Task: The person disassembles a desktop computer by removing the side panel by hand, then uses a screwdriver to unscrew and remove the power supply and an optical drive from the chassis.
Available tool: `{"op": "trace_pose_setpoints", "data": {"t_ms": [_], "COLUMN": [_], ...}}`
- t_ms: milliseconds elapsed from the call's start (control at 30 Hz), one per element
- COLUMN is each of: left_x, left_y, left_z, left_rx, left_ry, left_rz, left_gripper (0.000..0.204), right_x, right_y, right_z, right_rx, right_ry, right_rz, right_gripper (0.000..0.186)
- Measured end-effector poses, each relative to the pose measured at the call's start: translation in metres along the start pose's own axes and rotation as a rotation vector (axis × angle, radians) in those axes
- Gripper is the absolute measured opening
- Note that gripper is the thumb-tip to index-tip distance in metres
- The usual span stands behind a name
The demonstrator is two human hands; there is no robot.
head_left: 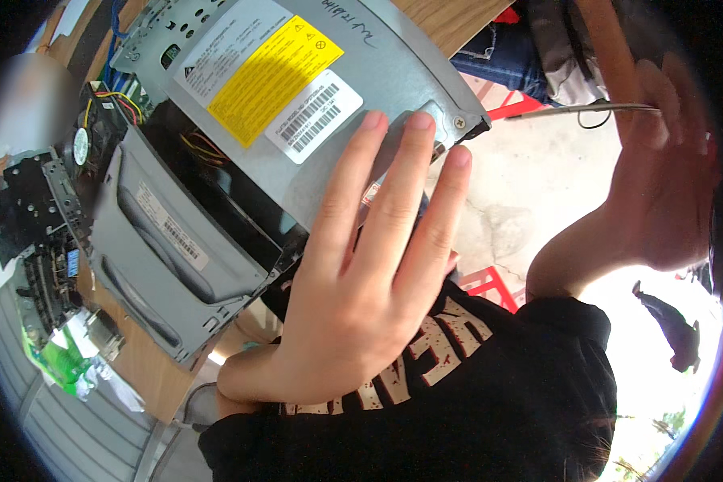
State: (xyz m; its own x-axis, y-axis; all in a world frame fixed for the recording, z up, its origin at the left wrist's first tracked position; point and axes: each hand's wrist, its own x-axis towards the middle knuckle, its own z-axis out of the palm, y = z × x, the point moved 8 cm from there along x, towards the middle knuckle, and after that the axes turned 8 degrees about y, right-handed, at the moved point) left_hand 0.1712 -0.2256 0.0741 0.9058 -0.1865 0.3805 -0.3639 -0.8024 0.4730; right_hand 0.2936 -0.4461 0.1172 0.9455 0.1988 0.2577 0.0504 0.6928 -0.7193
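Observation:
A grey metal computer unit [237, 56], with a yellow label [265, 68] and a barcode sticker, fills the upper middle. My left hand [361, 249] lies on its lower right part, fingers straight and apart, near a corner screw [459, 122]. At the right, in shadow, my right hand [651, 177] has its fingers on a thin metal tool [586, 108] that reaches toward that corner, with red at its far end. Below the unit is a grey plastic front panel [157, 249] with long recesses; coloured wires show in the dark gap between them.
Computer parts [36, 209], wires and a green packet [56, 353] lie at the left on the wooden table [149, 386]. Someone's jeans [490, 60] show beyond the table's top edge. A red frame [490, 285] stands on the pale floor [506, 209]. A blurred patch covers the upper left.

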Motion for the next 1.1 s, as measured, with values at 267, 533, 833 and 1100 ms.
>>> {"op": "trace_pose_setpoints", "data": {"t_ms": [267,533,833,1100], "left_x": [0.0,0.003,0.002,0.004], "left_y": [0.0,-0.002,-0.001,-0.006], "left_z": [0.01,0.01,0.01,-0.007], "left_rx": [-0.066,-0.048,-0.095,-0.272], "left_ry": [0.053,-0.02,0.015,0.165], "left_rz": [-0.006,0.048,0.037,-0.042], "left_gripper": [0.068,0.069,0.072,0.056], "right_x": [0.0,0.007,0.008,0.024], "right_y": [0.025,0.031,0.031,0.05], "right_z": [0.049,0.073,0.084,0.095], "right_rx": [-0.066,-0.093,-0.126,-0.128], "right_ry": [-0.077,-0.22,-0.274,-0.469], "right_rz": [-0.065,-0.066,-0.041,0.179], "right_gripper": [0.01,0.013,0.02,0.029]}}
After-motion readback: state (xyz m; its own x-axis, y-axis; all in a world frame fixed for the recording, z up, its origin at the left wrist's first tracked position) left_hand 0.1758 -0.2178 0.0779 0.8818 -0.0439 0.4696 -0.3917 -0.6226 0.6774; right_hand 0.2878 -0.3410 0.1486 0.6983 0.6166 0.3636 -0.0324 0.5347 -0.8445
